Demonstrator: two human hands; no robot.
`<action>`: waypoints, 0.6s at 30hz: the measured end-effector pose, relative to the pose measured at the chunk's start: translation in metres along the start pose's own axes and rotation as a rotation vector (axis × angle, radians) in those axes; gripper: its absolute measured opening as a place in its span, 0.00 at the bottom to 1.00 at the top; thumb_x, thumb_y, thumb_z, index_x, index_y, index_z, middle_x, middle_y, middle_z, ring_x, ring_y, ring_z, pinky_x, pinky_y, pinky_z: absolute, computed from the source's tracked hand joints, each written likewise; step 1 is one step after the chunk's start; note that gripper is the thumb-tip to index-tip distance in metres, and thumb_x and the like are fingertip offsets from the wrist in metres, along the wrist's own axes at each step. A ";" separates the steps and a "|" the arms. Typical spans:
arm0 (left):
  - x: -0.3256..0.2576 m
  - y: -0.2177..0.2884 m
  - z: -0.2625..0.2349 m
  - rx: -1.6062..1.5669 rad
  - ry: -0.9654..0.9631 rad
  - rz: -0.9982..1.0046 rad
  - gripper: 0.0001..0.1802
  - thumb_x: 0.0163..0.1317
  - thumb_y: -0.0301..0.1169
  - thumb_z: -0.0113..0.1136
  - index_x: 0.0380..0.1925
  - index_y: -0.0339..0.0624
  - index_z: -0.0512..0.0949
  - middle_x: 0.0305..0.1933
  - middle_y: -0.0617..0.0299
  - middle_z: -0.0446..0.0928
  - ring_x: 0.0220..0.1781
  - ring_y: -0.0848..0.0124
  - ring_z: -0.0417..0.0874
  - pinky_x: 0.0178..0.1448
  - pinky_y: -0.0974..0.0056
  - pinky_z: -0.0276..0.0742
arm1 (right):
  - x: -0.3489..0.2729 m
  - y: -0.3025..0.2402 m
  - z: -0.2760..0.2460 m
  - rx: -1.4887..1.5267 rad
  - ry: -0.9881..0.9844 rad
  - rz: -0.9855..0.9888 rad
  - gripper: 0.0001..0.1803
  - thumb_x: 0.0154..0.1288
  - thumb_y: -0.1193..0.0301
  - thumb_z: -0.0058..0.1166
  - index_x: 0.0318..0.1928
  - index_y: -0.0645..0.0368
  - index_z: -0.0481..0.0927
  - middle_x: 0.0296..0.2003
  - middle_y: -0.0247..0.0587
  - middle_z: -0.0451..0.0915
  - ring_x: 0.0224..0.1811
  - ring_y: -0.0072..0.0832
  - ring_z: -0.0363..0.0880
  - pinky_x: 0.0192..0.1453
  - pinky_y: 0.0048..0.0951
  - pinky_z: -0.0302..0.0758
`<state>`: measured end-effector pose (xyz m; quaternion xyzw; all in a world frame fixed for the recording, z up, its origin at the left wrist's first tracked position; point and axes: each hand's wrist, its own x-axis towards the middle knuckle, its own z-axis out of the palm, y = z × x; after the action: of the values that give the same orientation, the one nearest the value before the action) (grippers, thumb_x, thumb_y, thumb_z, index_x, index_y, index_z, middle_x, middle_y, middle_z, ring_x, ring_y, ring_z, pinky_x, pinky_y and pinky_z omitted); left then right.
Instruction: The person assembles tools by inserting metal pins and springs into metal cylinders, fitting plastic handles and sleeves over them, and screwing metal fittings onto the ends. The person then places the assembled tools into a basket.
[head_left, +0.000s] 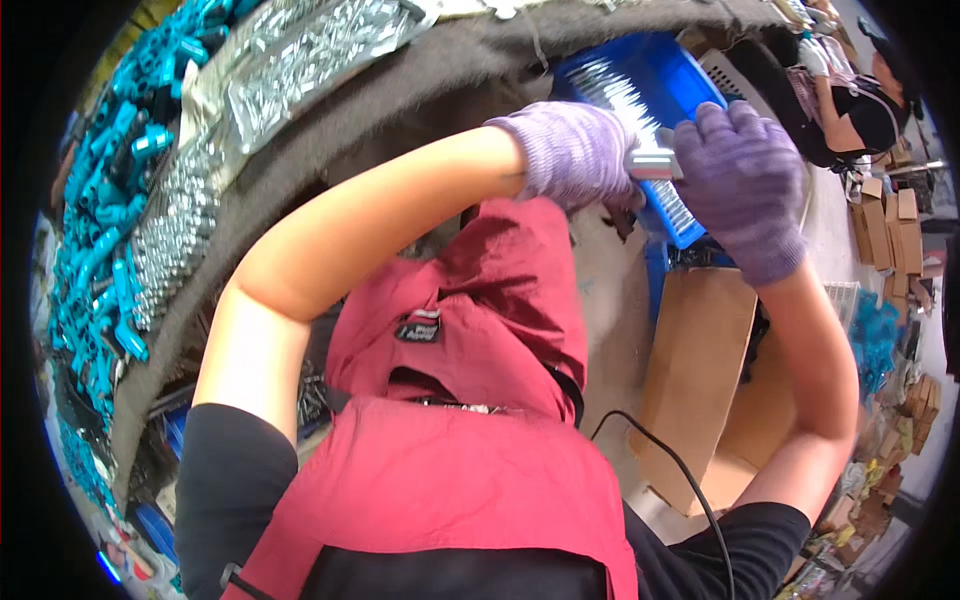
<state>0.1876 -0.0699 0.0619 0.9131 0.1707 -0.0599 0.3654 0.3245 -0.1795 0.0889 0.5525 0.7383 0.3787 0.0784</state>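
Observation:
My left hand, in a purple knitted glove, reaches over the near side of a blue bin, its fingers curled and partly hidden. A short, shiny metal piece bridges the gap to my right hand, gloved the same way. The piece's left end is in my left hand, its right end against my right hand below the thumb. The right hand's other fingers point up, bent. Glare and blur hide the piece's exact kind. Beneath the hands, rows of slim silvery metal parts lie in the bin.
Along the left, a bench edge covered in grey cloth carries a heap of teal tool housings and small metal parts. An open cardboard box stands below my right arm. A black cable hangs nearby. Another person is at far right.

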 end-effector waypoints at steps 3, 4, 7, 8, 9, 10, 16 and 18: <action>0.039 -0.046 0.044 0.050 -0.010 0.003 0.19 0.50 0.47 0.61 0.36 0.45 0.78 0.30 0.50 0.78 0.36 0.54 0.79 0.42 0.56 0.73 | -0.004 -0.034 0.043 0.069 -0.282 0.035 0.09 0.50 0.62 0.50 0.27 0.51 0.79 0.28 0.36 0.77 0.36 0.31 0.76 0.33 0.31 0.71; 0.048 -0.062 0.058 0.086 -0.007 -0.032 0.18 0.51 0.47 0.60 0.33 0.45 0.79 0.29 0.51 0.79 0.35 0.54 0.80 0.41 0.56 0.74 | -0.005 -0.046 0.060 0.150 -0.333 0.053 0.09 0.52 0.63 0.50 0.26 0.51 0.79 0.27 0.38 0.77 0.34 0.33 0.77 0.33 0.33 0.72; 0.050 -0.086 0.090 0.133 0.108 -0.079 0.17 0.52 0.47 0.58 0.31 0.46 0.79 0.29 0.52 0.79 0.35 0.56 0.80 0.40 0.55 0.74 | -0.011 -0.077 0.091 0.265 -0.447 0.112 0.09 0.51 0.62 0.51 0.25 0.52 0.80 0.27 0.39 0.77 0.33 0.35 0.78 0.34 0.36 0.73; 0.051 -0.090 0.098 0.182 0.124 -0.056 0.16 0.53 0.47 0.55 0.30 0.47 0.79 0.29 0.54 0.79 0.34 0.57 0.81 0.39 0.55 0.75 | -0.017 -0.085 0.100 0.277 -0.472 0.136 0.10 0.51 0.60 0.52 0.26 0.52 0.80 0.27 0.40 0.78 0.33 0.36 0.78 0.36 0.38 0.74; 0.050 -0.096 0.103 0.157 0.109 -0.074 0.16 0.53 0.47 0.55 0.30 0.47 0.79 0.29 0.54 0.79 0.34 0.57 0.81 0.39 0.55 0.75 | -0.017 -0.091 0.104 0.298 -0.491 0.115 0.10 0.51 0.60 0.52 0.26 0.52 0.80 0.27 0.40 0.78 0.33 0.36 0.78 0.36 0.38 0.74; 0.052 -0.102 0.107 0.197 0.123 -0.075 0.16 0.53 0.46 0.54 0.30 0.47 0.79 0.29 0.54 0.79 0.34 0.57 0.81 0.38 0.55 0.75 | -0.015 -0.096 0.107 0.316 -0.545 0.168 0.11 0.52 0.60 0.52 0.26 0.52 0.80 0.27 0.40 0.78 0.34 0.37 0.78 0.36 0.38 0.74; 0.058 -0.110 0.119 0.279 0.096 -0.039 0.12 0.51 0.38 0.54 0.29 0.45 0.80 0.28 0.54 0.80 0.32 0.58 0.82 0.34 0.55 0.77 | 0.001 -0.104 0.115 0.552 -1.126 0.374 0.16 0.55 0.60 0.50 0.35 0.58 0.82 0.32 0.47 0.81 0.37 0.41 0.80 0.41 0.39 0.75; 0.060 -0.111 0.123 0.363 0.083 0.022 0.11 0.51 0.37 0.54 0.29 0.45 0.80 0.28 0.55 0.81 0.32 0.59 0.83 0.33 0.55 0.77 | -0.002 -0.102 0.125 0.715 -1.327 0.423 0.19 0.51 0.61 0.52 0.38 0.63 0.80 0.30 0.50 0.81 0.34 0.43 0.81 0.40 0.38 0.75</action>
<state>0.2058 -0.0637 -0.1126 0.9675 0.1621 -0.0481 0.1880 0.3148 -0.1329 -0.0649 0.7841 0.4931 -0.2847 0.2470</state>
